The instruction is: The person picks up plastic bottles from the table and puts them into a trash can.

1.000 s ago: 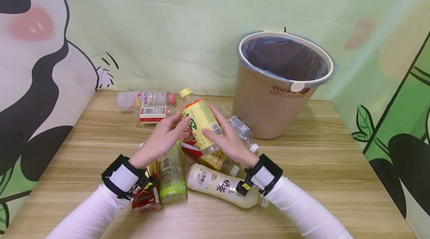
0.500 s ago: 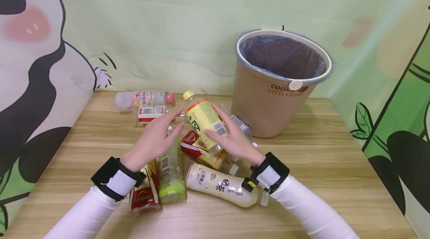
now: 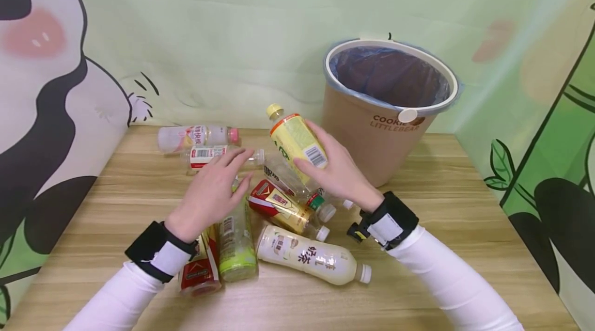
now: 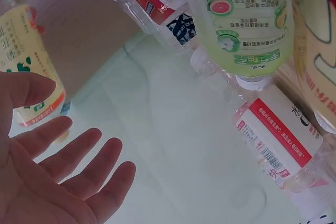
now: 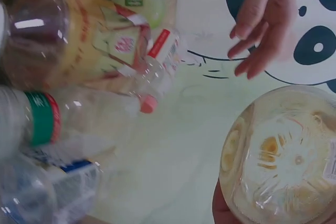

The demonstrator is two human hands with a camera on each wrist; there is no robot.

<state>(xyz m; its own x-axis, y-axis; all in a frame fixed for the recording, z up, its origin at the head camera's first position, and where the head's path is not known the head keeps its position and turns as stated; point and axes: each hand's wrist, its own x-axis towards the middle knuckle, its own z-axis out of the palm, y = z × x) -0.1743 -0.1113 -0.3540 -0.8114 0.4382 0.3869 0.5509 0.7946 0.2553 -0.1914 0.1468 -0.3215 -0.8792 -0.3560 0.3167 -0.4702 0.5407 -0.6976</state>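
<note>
My right hand [image 3: 341,168] grips a yellow-labelled plastic bottle [image 3: 297,142] with a yellow cap, tilted above the other bottles. Its clear base [image 5: 283,156] faces the right wrist camera. My left hand [image 3: 209,189] holds nothing; its fingers [image 4: 105,161] are spread in the left wrist view. Below it lie a green-bottomed bottle [image 3: 237,248] and a red-labelled bottle [image 3: 200,269]. Between the hands lie a red-and-gold bottle [image 3: 281,204] and a clear bottle with a green neck band [image 3: 316,201]. A cream milk-tea bottle [image 3: 307,253] lies nearest the front.
A beige bin [image 3: 372,129] lined with a blue bag [image 3: 451,96] stands at the back right, its top uncovered. At the back left lie a pink-capped bottle [image 3: 200,137] and a red-and-white-labelled bottle [image 3: 206,156]. A printed cloth wall [image 3: 223,52] closes off the back.
My left hand has let go of the yellow-labelled bottle and drawn left. The right hand has carried the bottle up and right, uncovering the clear bottle with the green neck band.
</note>
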